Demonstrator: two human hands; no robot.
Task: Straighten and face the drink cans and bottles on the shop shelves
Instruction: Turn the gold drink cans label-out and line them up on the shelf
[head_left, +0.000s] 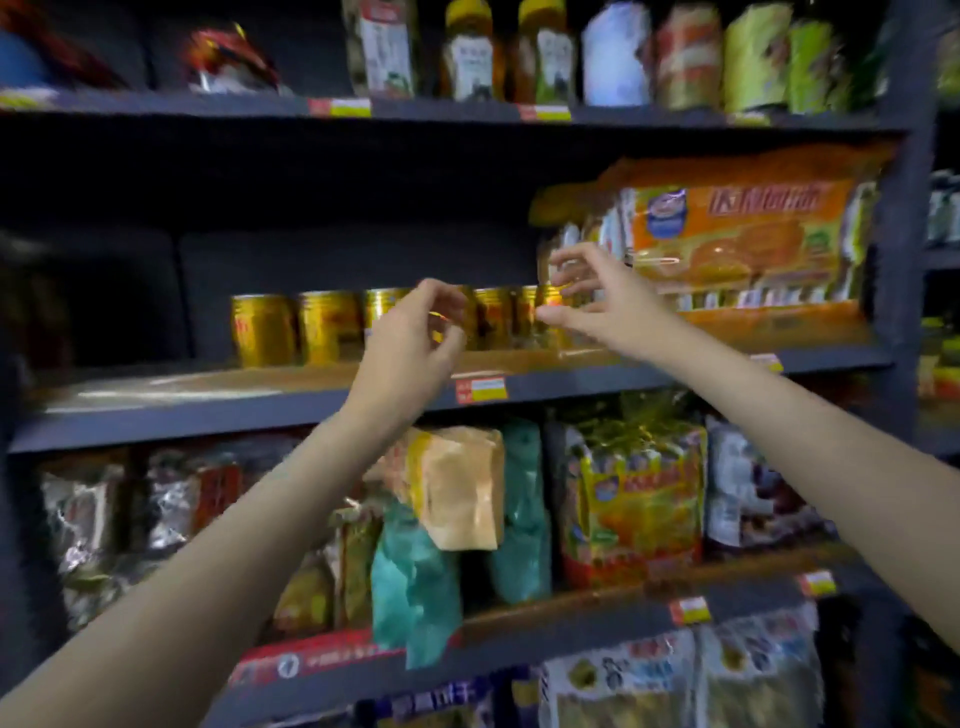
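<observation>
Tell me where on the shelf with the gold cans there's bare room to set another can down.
Bare shelf board lies left of the leftmost gold can, out to the dark end, and along the front edge before the cans. Rightward it is crowded: both hands, left hand and right hand, then the orange snack pack.

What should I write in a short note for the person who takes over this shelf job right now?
Left hand: raised before the gold cans, fingers loosely curled, holding nothing.
Right hand: fingers spread, reaching to the cans at the right end of the row beside the orange snack pack; contact unclear because of blur.
The cans stand upright in one row on the middle shelf.
Done: the leftmost cans look straight.
Left: the cans behind the hands, then the bottles on the top shelf.
</observation>
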